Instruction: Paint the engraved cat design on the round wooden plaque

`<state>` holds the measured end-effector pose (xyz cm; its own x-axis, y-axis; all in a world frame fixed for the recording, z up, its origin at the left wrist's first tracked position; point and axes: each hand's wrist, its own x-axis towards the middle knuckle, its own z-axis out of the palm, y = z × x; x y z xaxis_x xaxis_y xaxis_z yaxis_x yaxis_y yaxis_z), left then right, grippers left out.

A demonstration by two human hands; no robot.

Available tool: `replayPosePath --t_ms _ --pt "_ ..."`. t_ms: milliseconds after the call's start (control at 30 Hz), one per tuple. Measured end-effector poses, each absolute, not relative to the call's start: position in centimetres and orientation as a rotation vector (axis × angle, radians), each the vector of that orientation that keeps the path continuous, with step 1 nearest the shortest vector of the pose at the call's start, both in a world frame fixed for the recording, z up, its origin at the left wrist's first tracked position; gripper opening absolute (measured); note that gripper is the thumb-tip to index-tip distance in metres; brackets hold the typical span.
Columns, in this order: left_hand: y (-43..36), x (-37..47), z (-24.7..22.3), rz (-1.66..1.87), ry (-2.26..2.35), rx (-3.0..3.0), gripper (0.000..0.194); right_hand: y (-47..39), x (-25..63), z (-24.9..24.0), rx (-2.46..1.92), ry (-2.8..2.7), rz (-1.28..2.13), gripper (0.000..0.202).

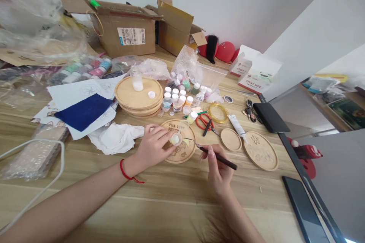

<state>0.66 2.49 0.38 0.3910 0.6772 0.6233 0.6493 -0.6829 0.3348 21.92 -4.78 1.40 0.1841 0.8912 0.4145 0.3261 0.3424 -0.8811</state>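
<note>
My left hand (154, 145), a red cord around its wrist, closes its fingers on a small clear cup (176, 139) with something pale inside. The cup is tilted above a round wooden plate (186, 155) marked with dark line drawings and a pale yellow patch. In my right hand (218, 171) is a small spatula (224, 160) with a dark handle and a thin, bent metal end. Its tip points left, over the plate and close to the cup. A jar of pale yellow material (192, 117) stands just behind the plate.
Behind are stacked wooden plates (125, 93), white-capped jars (175, 92) and cardboard boxes (128, 32). Red-handled pliers (203, 120), gold wire (218, 112), a white tube (236, 125) and another drawn plate (264, 155) lie rightward. A white cloth (116, 138) is at left, a phone (306, 209) front right.
</note>
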Motion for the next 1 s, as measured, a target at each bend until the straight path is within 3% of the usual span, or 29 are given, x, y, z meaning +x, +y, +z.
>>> replayPosePath --t_ms 333,667,1000 --pt "2.3 0.6 0.2 1.184 1.085 2.638 0.024 -5.2 20.1 2.2 -1.133 -1.710 0.642 0.021" --pt "2.3 0.6 0.3 1.174 1.118 2.634 0.025 -5.2 19.8 1.7 -1.187 -1.273 0.982 0.018" --pt "2.5 0.7 0.3 1.268 1.130 2.630 0.027 -5.1 20.1 2.2 -1.107 -1.168 1.050 0.019"
